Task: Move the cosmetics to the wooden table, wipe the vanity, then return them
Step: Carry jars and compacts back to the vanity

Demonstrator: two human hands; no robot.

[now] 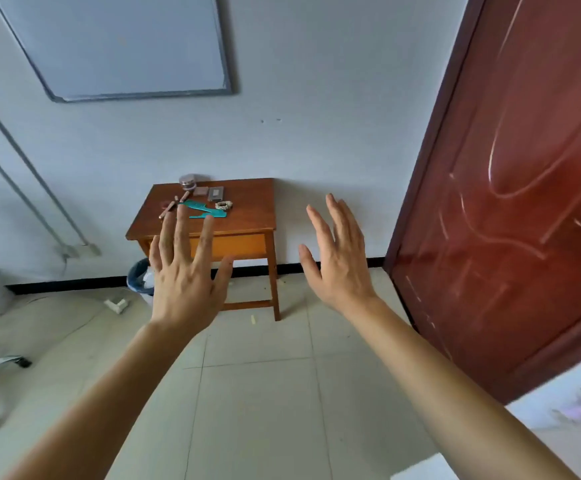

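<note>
Cosmetics [213, 195] lie clustered on the table [251, 213], toward its back left corner, with a comb [197, 205] nearest its front edge. Left hand [185, 282] and right hand [342, 271] are both empty, fingers spread, held out short of the table. This is probably the return step. Next the person must step closer to the table and gather the items.
</note>
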